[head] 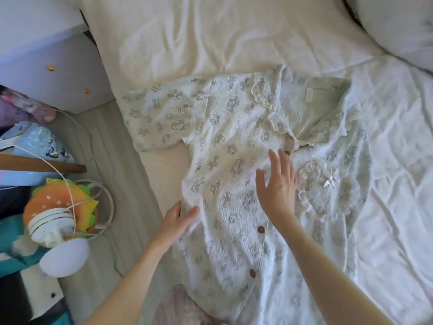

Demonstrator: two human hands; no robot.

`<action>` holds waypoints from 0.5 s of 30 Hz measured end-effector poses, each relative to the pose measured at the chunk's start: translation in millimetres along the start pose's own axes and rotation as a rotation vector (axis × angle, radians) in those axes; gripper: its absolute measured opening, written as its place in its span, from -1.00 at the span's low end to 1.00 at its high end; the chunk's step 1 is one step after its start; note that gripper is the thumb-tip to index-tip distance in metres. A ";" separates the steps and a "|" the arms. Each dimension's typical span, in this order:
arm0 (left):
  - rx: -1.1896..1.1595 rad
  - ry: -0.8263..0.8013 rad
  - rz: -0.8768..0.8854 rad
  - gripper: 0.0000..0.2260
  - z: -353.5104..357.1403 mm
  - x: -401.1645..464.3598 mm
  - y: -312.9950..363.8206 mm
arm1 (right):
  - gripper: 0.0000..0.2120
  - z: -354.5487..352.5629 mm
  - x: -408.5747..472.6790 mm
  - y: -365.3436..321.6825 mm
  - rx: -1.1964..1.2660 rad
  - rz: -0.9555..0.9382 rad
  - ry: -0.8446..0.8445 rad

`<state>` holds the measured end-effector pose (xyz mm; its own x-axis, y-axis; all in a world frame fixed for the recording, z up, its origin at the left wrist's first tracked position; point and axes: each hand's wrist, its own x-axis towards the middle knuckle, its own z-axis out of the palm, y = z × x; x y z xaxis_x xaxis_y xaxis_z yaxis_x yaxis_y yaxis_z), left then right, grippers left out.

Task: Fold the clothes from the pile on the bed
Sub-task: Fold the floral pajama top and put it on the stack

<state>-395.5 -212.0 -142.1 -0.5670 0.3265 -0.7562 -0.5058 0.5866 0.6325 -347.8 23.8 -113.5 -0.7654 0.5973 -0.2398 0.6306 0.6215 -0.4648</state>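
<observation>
Head view shows the pajama shirt (234,160) flat on the bed (210,43), collar away from the person, left hand (178,221) touching its side edge, right hand (278,186) spread over its middle.

- The pyjama shirt (234,141) runs off the near edge, its hem out of sight.
- The right hand (277,184) covers part of the button placket.
- A pinkish garment (180,306) near the bottom edge is cut off and blurred.
- The pillow (403,26) at far right is cropped.
- Items on the floor at left blur together.
</observation>
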 end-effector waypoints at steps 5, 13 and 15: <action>0.023 -0.163 -0.196 -0.83 4.8 -35.9 -54.8 | -0.46 15.3 -134.1 35.8 -0.027 0.104 -0.168; 0.138 0.091 -0.158 -0.75 -8.6 -96.0 -101.3 | -0.44 29.0 -234.0 61.7 -0.099 0.085 -0.316; 0.100 0.186 -0.129 -0.75 -12.7 -112.5 -111.2 | -0.47 29.9 -244.9 63.0 -0.121 0.049 -0.335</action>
<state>-283.7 -323.3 -125.2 -0.6161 0.1074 -0.7803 -0.5204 0.6882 0.5056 -124.4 -98.5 -109.6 -0.7212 0.4407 -0.5345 0.6626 0.6640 -0.3465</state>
